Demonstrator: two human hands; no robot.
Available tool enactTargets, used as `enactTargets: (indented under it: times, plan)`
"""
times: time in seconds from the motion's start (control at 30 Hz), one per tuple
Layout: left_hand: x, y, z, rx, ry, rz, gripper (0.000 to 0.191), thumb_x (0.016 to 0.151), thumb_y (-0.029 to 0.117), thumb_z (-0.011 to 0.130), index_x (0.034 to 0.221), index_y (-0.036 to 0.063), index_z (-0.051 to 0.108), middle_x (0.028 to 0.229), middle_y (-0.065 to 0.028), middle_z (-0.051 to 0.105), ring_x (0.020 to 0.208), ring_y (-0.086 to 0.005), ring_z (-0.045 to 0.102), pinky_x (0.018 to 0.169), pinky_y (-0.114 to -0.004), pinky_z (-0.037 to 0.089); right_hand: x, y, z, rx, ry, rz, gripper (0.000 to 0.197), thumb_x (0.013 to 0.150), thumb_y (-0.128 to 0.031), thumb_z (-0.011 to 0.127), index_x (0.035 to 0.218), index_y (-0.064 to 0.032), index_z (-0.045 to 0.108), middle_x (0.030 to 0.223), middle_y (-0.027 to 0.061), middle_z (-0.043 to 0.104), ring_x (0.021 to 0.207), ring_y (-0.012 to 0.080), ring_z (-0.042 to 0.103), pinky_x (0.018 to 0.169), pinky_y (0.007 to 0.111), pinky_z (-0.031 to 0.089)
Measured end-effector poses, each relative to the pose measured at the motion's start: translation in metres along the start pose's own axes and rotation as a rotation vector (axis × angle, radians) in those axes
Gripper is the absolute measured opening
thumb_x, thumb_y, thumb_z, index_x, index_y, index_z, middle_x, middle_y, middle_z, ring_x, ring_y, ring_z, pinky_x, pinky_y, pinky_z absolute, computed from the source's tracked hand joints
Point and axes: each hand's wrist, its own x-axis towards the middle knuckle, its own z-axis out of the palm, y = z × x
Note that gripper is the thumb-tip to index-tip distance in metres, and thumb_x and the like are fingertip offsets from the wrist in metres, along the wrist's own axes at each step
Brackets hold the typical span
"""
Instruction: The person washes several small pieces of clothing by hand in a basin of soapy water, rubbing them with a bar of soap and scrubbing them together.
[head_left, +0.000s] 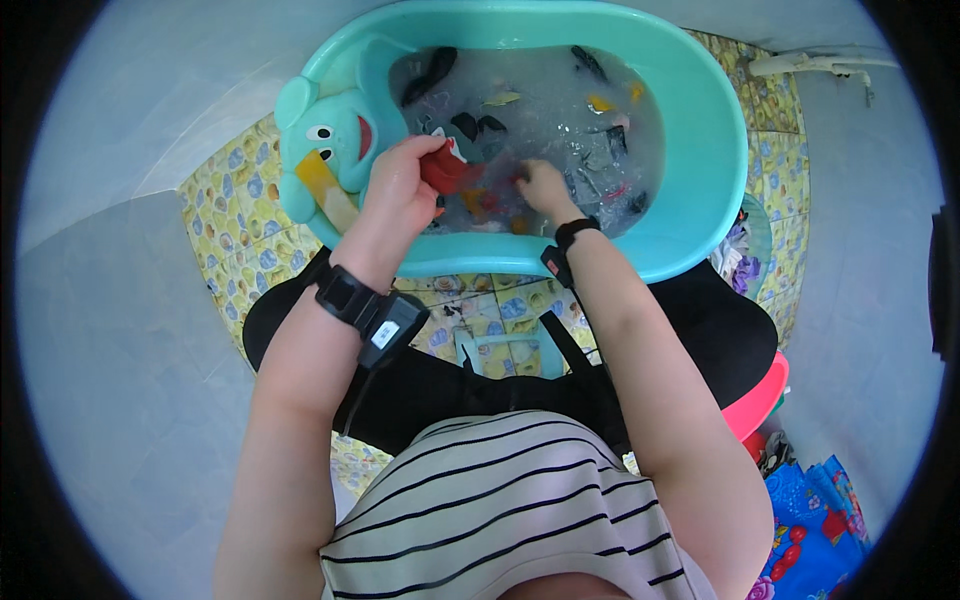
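A turquoise plastic baby bathtub (705, 142) stands before me, holding cloudy grey water (536, 82) with several pieces of cloth in it. My left hand (405, 176) grips a wet red cloth item (448, 171) with a white patch, just over the water at the tub's left. Partly under the surface, my right hand (547, 187) has its fingers curled, with a bit of red at their tips. The murky water blurs the cloth between the hands. Dark cloth pieces (431, 75) and yellow bits (600, 103) float farther off.
A yellow-and-white bar (326, 187), seemingly laundry soap, rests on the tub's bear-shaped ledge (341, 127). Right of the tub is a translucent basin (759, 240) with cloth. A pink basin (757, 397) and blue flowered fabric (806, 517) lie at my right. A white pipe (817, 66) runs along the wall.
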Motion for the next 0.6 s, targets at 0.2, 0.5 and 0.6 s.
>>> enactTargets:
  times: [0.2, 0.5, 0.6]
  plan:
    - [-0.007, 0.006, -0.007, 0.173, -0.077, -0.123, 0.012, 0.075, 0.003, 0.052, 0.086, -0.0001, 0.053, 0.076, -0.0093, 0.057, 0.071, -0.0181, 0.056, 0.059, -0.028, 0.042, -0.002, -0.015, 0.016, -0.006, -0.296, 0.088, 0.040, 0.069, -0.015, 0.058, 0.109, -0.0116, 0.054, 0.101, 0.0193, 0.058, 0.099, 0.0312, 0.053, 0.084, 0.035, 0.042]
    - [-0.003, -0.005, -0.008, 0.122, -0.006, -0.006, 0.017, 0.071, -0.001, 0.052, 0.086, 0.0002, 0.046, 0.076, -0.0103, 0.054, 0.066, -0.0206, 0.056, 0.055, -0.028, 0.041, -0.038, -0.025, -0.066, 1.040, -0.261, 0.278, 0.015, 0.077, -0.007, 0.054, 0.092, -0.0034, 0.057, 0.084, 0.0037, 0.059, 0.076, 0.0133, 0.056, 0.067, 0.024, 0.045]
    - [-0.005, -0.003, -0.005, 0.189, -0.078, -0.015, 0.021, 0.073, 0.004, 0.056, 0.088, -0.0020, 0.044, 0.078, -0.0110, 0.054, 0.063, -0.0199, 0.055, 0.052, -0.028, 0.042, -0.065, -0.045, -0.113, 0.577, -0.027, 0.005, 0.011, 0.074, -0.007, 0.058, 0.085, -0.0045, 0.060, 0.085, 0.0092, 0.059, 0.078, 0.0204, 0.056, 0.071, 0.029, 0.044]
